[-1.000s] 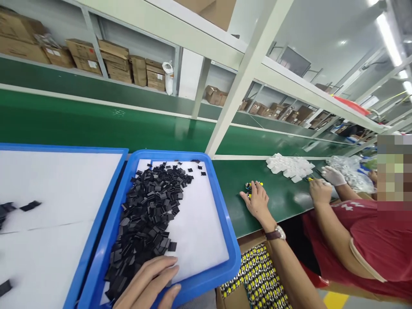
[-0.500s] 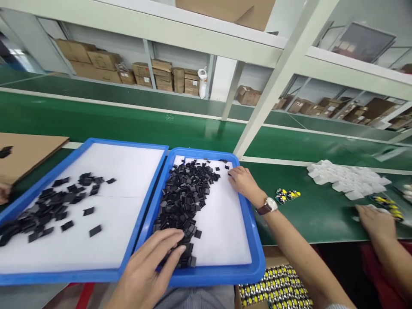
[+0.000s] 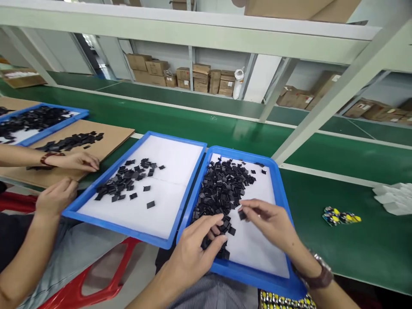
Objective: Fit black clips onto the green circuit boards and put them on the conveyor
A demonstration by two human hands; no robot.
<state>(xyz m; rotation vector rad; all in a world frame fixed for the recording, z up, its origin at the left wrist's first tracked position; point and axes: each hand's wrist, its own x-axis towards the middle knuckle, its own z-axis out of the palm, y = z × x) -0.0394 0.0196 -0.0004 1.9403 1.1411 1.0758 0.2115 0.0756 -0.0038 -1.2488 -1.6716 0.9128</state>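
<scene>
A blue tray [image 3: 291, 257] lined with white foam lies in front of me, with a heap of small flat black pieces [image 3: 222, 184] along its left side. Over the near end of the heap is my left hand [image 3: 199, 249], its fingers bent, the thumb apart from the forefinger and nothing visible between them. My right hand [image 3: 273, 223], wearing a watch, pinches one small black piece [image 3: 242, 214] above the bare foam, just right of the heap. The undersides of both hands are hidden.
Left of my tray, a second blue tray [image 3: 174, 242] holds scattered black pieces. A co-worker's hands [image 3: 79, 162] are beside it, near cardboard [image 3: 112, 133] bearing more pieces. Yellow-topped components [image 3: 341, 216] and white packaging [image 3: 394, 197] lie to the right. A slanting post [image 3: 325, 111] rises behind.
My right hand has come from the tray's far right corner toward my left hand and now shows a black piece in its fingertips. The view has swung left, bringing the co-worker's hands into sight.
</scene>
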